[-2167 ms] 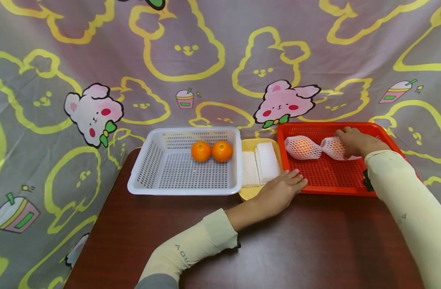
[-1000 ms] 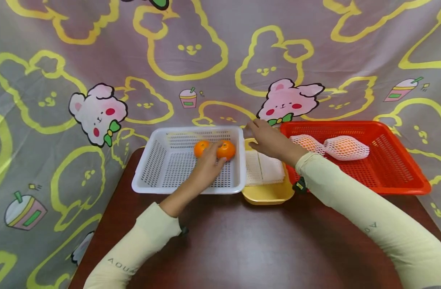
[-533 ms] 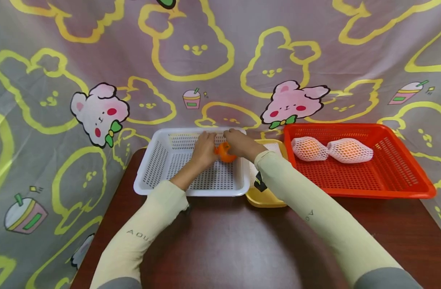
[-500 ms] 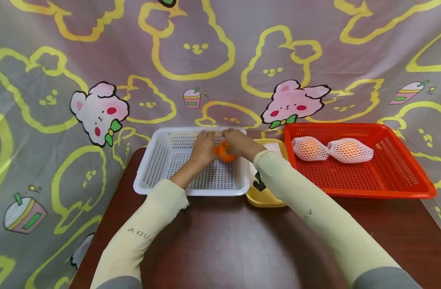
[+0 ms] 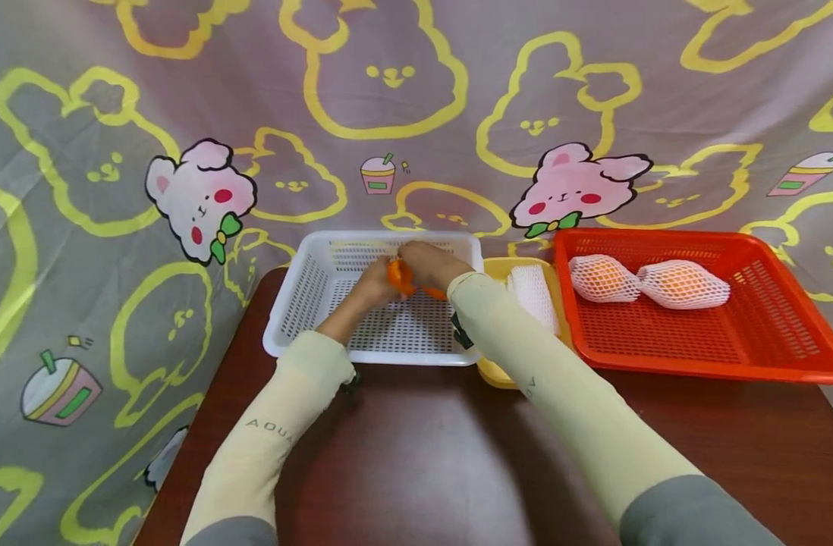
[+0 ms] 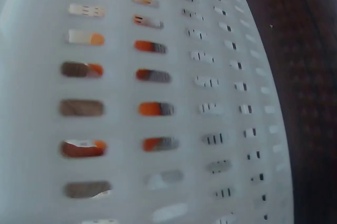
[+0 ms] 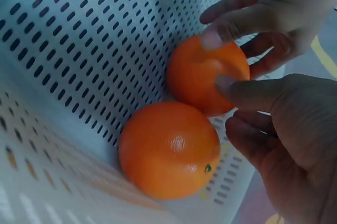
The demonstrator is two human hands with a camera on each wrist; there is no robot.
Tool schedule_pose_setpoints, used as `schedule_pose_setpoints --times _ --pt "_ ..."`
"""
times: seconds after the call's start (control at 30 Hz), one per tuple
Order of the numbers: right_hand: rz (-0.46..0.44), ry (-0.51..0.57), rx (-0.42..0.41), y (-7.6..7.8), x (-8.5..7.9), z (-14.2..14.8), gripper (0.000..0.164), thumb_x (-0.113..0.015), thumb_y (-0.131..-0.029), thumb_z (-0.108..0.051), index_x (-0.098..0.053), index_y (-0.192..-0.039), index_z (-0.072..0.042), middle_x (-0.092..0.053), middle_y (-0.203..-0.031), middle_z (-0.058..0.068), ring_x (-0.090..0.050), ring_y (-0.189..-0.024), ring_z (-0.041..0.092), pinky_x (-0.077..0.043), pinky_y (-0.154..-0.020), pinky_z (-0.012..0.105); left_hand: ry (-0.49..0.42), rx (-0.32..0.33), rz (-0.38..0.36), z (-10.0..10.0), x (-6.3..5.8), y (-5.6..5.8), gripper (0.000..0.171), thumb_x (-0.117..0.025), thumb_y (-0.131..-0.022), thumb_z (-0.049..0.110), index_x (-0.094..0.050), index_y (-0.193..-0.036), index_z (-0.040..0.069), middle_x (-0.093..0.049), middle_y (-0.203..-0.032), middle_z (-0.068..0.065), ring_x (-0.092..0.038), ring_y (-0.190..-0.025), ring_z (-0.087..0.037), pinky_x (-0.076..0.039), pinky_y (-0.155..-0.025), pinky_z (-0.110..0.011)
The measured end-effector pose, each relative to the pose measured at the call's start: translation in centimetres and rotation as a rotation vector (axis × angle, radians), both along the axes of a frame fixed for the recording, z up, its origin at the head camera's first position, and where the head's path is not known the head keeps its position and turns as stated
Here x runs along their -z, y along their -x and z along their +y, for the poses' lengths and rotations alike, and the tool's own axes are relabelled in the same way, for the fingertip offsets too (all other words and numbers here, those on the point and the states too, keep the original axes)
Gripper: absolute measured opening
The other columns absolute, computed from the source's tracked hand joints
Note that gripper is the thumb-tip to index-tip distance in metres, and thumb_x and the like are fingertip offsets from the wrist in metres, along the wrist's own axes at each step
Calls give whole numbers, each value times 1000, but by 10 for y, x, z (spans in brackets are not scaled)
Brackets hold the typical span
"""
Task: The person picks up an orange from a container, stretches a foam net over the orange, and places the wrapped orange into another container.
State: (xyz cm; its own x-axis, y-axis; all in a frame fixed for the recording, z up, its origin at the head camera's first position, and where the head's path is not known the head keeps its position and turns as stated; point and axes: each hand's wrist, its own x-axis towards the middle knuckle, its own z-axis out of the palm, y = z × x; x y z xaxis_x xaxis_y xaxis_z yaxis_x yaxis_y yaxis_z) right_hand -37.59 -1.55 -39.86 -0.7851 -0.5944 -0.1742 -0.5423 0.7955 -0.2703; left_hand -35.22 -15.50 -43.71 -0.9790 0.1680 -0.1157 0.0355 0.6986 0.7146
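Note:
Inside the white basket [image 5: 280,334], my left hand [image 5: 374,283] and right hand [image 5: 426,263] both hold one orange [image 5: 400,277]. The right wrist view shows this orange [image 7: 205,74] with a thumb of each hand pressed on its skin and the fingers curled at its far side. A second orange [image 7: 168,150] sits against it on the basket side, its small green stem end visible; in the head view the right hand mostly covers it. Through the slots of the basket wall [image 6: 118,92], the left wrist view gives only patches of orange and skin.
A yellow tray [image 5: 498,377] with white foam net sleeves [image 5: 534,296] stands right of the white basket. Farther right, a red basket [image 5: 703,368] holds two net-wrapped oranges [image 5: 604,279]. A patterned curtain [image 5: 416,114] hangs behind the dark wooden table [image 5: 416,455].
My right hand has left a net-wrapped orange in the red basket and come across to the white one. My left hand has moved from the tray's edge into the white basket; both now hold an orange.

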Motion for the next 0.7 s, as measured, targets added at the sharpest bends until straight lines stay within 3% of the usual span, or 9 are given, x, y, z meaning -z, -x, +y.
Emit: schedule_pose_setpoints --times 0.2,0.4,0.57,0.7 --pt "53 -20 -18 2 0 -2 50 -79 -78 -16 -57 -122 -6 -57 -118 9 -52 -111 23 -44 -99 35 63 -81 30 5 -2 4 70 -77 -70 -2 -44 -131 -8 -56 -125 -27 -54 -116 -36 -43 -103 -40" --pt "107 9 -65 0 2 -2 43 -73 -80 -6 -60 -121 -4 -58 -116 11 -54 -110 25 -44 -99 34 9 -46 53 2 -4 -2 65 -76 -72 1 -49 -131 -8 -60 -123 -25 -57 -113 -35 -47 -100 -40" --pt "127 162 -83 -4 0 7 43 -75 -82 -12 -61 -122 -5 -58 -119 10 -52 -113 25 -41 -104 35 -32 -11 92 -9 -18 -13 67 -76 -73 1 -49 -134 -6 -56 -125 -27 -54 -112 -36 -45 -100 -43" --pt "78 327 -48 -21 -7 26 49 -73 -84 -15 -55 -129 -6 -55 -128 10 -49 -121 25 -40 -107 39 -39 32 103 -14 -36 -27 69 -79 -77 7 -47 -137 -1 -50 -129 -26 -54 -115 -35 -47 -99 -43"
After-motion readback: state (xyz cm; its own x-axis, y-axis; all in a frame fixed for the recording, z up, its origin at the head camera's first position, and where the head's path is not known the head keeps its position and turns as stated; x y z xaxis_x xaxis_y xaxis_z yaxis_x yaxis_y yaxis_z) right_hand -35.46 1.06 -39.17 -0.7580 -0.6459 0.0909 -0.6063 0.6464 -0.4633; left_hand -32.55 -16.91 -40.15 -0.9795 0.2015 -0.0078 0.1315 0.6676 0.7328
